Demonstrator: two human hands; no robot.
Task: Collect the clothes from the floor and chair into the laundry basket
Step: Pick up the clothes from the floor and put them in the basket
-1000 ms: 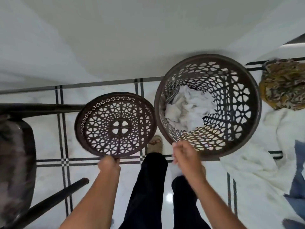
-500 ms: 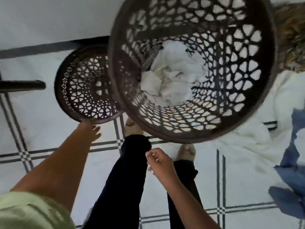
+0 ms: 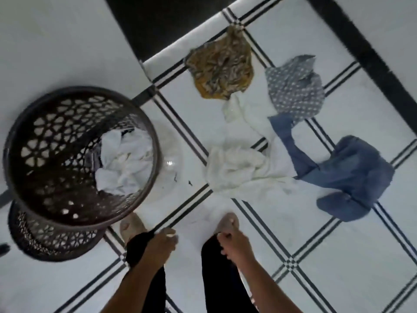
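A dark brown lattice laundry basket point(image 3: 29, 132) stands on the floor at the left, with white clothes point(image 3: 124, 161) in its bottom. On the tiles to the right lie a yellow patterned garment point(image 3: 222, 68), a grey dotted garment point(image 3: 293, 89), a white cloth point(image 3: 237, 168) and blue jeans point(image 3: 347, 175). My left hand point(image 3: 161, 242) rests on my left trouser leg and holds nothing. My right hand point(image 3: 232, 245) is curled at my right trouser leg, also empty. Both hands are well short of the clothes.
The basket's round lattice lid point(image 3: 52, 242) lies on the floor under the basket's near side. My two feet point(image 3: 226, 222) stand on white tiles with black double lines. A dark band point(image 3: 158, 21) and a white wall lie beyond.
My left hand has let go of the lid and my right hand is off the basket rim. Both hands have dropped to my legs. My view has swung right onto the clothes on the floor.
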